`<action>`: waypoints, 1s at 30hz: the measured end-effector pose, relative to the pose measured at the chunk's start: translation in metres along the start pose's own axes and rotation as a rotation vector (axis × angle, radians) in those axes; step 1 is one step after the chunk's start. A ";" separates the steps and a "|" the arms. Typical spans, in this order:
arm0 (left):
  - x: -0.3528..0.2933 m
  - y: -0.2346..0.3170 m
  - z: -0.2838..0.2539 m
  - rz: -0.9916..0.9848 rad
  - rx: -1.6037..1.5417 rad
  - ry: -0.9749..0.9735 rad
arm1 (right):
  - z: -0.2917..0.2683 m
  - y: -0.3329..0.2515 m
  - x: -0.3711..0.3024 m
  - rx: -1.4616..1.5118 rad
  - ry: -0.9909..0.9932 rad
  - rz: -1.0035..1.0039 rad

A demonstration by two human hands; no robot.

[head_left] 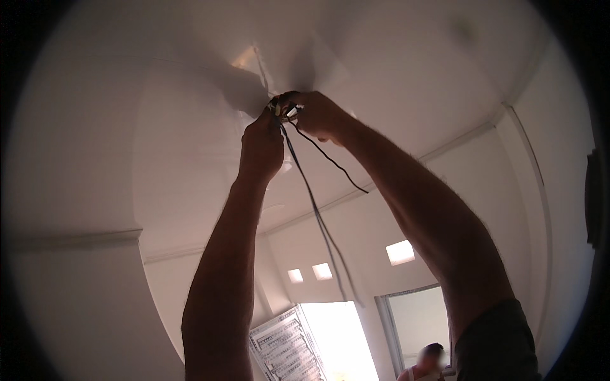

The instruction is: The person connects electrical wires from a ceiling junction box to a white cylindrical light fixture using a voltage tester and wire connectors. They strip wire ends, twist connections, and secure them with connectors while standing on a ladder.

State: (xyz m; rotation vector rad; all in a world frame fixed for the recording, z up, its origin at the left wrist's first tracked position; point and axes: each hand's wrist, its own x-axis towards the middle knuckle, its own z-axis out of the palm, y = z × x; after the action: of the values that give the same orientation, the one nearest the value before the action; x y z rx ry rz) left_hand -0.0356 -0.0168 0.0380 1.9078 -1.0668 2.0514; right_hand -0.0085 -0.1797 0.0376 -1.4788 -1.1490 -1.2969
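Observation:
Both my arms reach up to a small fitting with pale and metallic parts, just under the ceiling. My left hand grips its left side with closed fingers. On the other side my right hand has its fingers curled around the fitting. From between the hands, long dark wires hang down, and a shorter black wire slants off to the right with a loose end. The fitting is small and partly covered by my fingers, so its exact kind is unclear.
A white ceiling spreads around my hands. Below are a bright opening, a printed panel, small square wall openings and a framed mirror or window. Another person is at the bottom right.

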 end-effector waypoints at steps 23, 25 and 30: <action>0.003 0.017 -0.013 -0.374 -0.292 -0.154 | -0.017 0.008 -0.069 0.104 0.209 -0.019; 0.002 0.022 -0.011 -0.399 -0.325 -0.146 | -0.014 0.014 -0.067 0.116 0.327 -0.136; -0.001 0.023 -0.007 -0.388 -0.342 -0.101 | -0.008 0.016 -0.064 0.173 0.383 -0.181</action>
State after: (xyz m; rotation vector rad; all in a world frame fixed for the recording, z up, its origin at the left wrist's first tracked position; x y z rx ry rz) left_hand -0.0534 -0.0293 0.0290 1.8747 -0.9074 1.4769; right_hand 0.0025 -0.1978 -0.0250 -0.9656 -1.1223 -1.4853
